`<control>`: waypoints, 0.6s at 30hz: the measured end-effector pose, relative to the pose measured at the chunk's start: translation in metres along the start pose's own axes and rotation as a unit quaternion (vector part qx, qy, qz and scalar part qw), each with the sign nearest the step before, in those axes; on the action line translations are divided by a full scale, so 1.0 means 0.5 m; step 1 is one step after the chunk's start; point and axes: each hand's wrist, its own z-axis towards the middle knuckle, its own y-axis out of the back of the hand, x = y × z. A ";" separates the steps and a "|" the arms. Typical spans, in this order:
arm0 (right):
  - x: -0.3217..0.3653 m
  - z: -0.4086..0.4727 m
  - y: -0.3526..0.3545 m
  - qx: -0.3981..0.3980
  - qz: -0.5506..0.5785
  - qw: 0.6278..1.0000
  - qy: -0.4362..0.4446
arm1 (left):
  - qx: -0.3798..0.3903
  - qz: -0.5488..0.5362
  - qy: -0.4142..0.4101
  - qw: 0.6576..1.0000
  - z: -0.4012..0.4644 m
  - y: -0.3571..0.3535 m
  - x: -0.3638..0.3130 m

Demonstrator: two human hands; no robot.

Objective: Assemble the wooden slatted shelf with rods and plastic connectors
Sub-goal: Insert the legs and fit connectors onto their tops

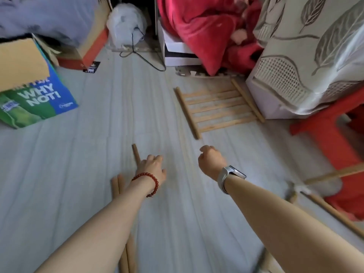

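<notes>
Along the bottom edge of the frame, two forearms reach forward over the pale floor (pixel 82 164). Beneath the left forearm lie two wooden rods (pixel 119 186) side by side, running from lower centre up toward the wrist, probably set there to be within reach.

Just past them, at lower centre, the left hand (pixel 154 167), with a red bead bracelet (pixel 149 181) on its wrist, comes down on a third rod (pixel 136 152) whose far end sticks out beyond the fingers. The fingers curl over it, but whether this grip has closed on the rod or only touches it I cannot tell. To its right, the right hand (pixel 210 160), wearing a white watch (pixel 229 177), hangs over the floor with its fingers curled in and nothing visible in them.

At the lower right, more rods (pixel 334 212) meet at a white plastic connector (pixel 302 189) beside a red stool (pixel 325 138), seemingly a frame part already joined.

Farther off, right of centre, the wooden slatted panel (pixel 218 107) lies flat on the floor beside a white cabinet (pixel 264 95), apparently waiting until the rods are gathered.

Farthest, at the upper left, sits a cardboard box (pixel 39 95) printed "WHY NOT!", and a red blanket (pixel 201 28) hangs at the top.
</notes>
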 end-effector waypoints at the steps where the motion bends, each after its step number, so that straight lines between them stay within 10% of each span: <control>1: -0.012 0.035 -0.012 -0.003 -0.005 1.000 -0.004 | 0.005 0.027 -0.012 1.000 0.029 -0.017 -0.002; 18: -0.078 0.345 -0.162 -0.087 0.038 0.994 -0.061 | 0.074 0.100 -0.031 0.992 0.215 -0.135 0.037</control>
